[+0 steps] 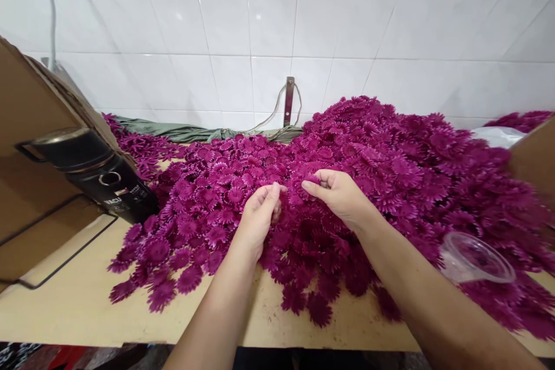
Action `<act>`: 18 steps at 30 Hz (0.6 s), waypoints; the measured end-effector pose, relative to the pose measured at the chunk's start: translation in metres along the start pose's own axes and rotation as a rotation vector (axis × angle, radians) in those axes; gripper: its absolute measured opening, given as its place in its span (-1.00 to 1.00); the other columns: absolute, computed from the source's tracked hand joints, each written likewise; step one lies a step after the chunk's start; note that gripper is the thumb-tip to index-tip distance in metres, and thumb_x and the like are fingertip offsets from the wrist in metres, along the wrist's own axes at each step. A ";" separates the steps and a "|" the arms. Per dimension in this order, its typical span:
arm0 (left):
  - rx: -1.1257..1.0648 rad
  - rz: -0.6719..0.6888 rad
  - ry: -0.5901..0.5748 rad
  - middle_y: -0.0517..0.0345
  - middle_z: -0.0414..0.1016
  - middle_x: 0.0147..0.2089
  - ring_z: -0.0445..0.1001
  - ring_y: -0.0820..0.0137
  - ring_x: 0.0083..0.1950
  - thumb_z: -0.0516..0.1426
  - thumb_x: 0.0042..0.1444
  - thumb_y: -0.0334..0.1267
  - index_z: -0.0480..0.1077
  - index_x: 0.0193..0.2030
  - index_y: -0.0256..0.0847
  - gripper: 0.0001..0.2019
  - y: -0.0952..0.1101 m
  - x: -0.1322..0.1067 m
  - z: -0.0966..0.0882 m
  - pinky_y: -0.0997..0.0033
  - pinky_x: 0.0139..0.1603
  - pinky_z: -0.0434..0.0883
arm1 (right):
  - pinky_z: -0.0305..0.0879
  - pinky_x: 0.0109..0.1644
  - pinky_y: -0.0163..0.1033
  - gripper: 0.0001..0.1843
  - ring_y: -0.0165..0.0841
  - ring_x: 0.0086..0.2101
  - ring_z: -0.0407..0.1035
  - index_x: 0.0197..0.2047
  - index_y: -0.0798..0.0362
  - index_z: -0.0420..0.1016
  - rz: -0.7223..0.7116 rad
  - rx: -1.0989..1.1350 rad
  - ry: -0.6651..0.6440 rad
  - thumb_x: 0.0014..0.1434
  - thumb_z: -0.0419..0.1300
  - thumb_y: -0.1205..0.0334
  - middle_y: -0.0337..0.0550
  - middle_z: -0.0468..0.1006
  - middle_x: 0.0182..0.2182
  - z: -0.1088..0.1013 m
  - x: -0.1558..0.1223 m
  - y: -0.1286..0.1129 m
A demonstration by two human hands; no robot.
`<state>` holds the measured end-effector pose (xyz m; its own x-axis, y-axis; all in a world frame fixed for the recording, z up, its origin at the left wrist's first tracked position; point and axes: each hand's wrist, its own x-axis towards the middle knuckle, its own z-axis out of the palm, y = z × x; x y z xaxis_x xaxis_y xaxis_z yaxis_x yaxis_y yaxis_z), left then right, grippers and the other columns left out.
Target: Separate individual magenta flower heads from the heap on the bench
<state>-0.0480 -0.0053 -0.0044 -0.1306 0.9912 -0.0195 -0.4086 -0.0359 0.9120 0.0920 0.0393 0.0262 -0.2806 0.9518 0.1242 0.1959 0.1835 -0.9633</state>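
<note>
A large heap of magenta fabric flower heads (390, 167) covers the wooden tabletop (87, 306). My left hand (258, 217) hovers over the middle of the heap with its fingertips pinched together on a flower piece. My right hand (340, 193) is just to the right of it, fingers curled and pinched on another magenta flower at the heap's surface. The two hands nearly touch at the fingertips.
A black cylindrical device (95, 173) lies at the left beside a brown cardboard box (26, 127) and a wire frame. A clear plastic cup (474, 257) rests on the flowers at the right. White tiled wall (277, 23) behind, with a green cloth (182, 133) along it.
</note>
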 end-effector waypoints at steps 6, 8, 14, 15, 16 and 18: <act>-0.029 -0.077 -0.002 0.25 0.41 -0.48 0.31 0.57 -0.51 0.22 -0.16 -0.22 0.45 -0.22 -0.26 -0.69 0.001 0.001 -0.005 0.57 -0.47 0.25 | -0.09 -0.55 -0.32 -0.53 -0.55 -0.68 -0.06 -0.71 0.03 0.09 -0.018 -0.174 0.110 -0.03 0.10 -0.11 -0.41 0.10 -0.77 -0.007 0.001 0.001; 0.027 -0.037 0.016 0.28 0.40 -0.52 0.29 0.59 -0.52 0.23 -0.17 -0.31 0.45 -0.23 -0.26 -0.72 0.000 0.002 -0.008 0.59 -0.45 0.25 | -0.10 -0.55 -0.32 -0.56 -0.55 -0.66 -0.07 -0.68 0.03 0.07 -0.041 -0.182 0.105 -0.04 0.11 -0.08 -0.42 0.06 -0.73 -0.006 0.001 0.001; 0.151 0.070 -0.088 0.20 0.51 -0.37 0.37 0.54 -0.40 0.19 -0.11 -0.37 0.47 -0.23 -0.26 -0.77 -0.002 -0.003 -0.001 0.54 -0.29 0.31 | 0.01 -0.47 -0.33 -0.70 -0.51 -0.57 0.06 -0.57 0.07 0.23 -0.067 -0.114 -0.056 -0.16 0.18 0.02 -0.37 0.19 -0.63 0.000 -0.005 -0.001; 0.158 0.098 -0.093 0.18 0.53 -0.30 0.41 0.51 -0.32 0.19 -0.12 -0.40 0.47 -0.22 -0.24 -0.75 -0.002 -0.004 0.002 0.53 -0.23 0.32 | -0.03 -0.50 -0.33 -0.68 -0.52 -0.59 0.02 -0.60 0.06 0.20 -0.061 -0.125 -0.056 -0.15 0.18 0.01 -0.38 0.15 -0.65 0.000 -0.006 -0.001; 0.163 0.128 -0.093 0.17 0.53 -0.24 0.42 0.48 -0.24 0.19 -0.13 -0.44 0.47 -0.22 -0.23 -0.74 -0.003 -0.004 0.005 0.52 -0.16 0.32 | -0.08 -0.52 -0.34 -0.64 -0.54 -0.61 -0.03 -0.64 0.05 0.15 -0.054 -0.139 -0.047 -0.14 0.18 -0.01 -0.40 0.09 -0.67 0.001 -0.007 -0.001; 0.180 0.176 -0.086 0.17 0.53 -0.20 0.43 0.45 -0.17 0.18 -0.16 -0.49 0.47 -0.25 -0.21 -0.73 -0.004 -0.005 0.010 0.49 -0.09 0.31 | -0.16 -0.55 -0.34 -0.55 -0.55 -0.63 -0.11 -0.68 0.02 0.04 -0.030 -0.135 -0.025 -0.13 0.19 -0.06 -0.43 -0.01 -0.69 0.002 -0.008 0.002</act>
<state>-0.0367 -0.0090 -0.0036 -0.1052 0.9792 0.1735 -0.2184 -0.1929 0.9566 0.0924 0.0318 0.0229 -0.3113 0.9392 0.1450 0.3112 0.2449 -0.9183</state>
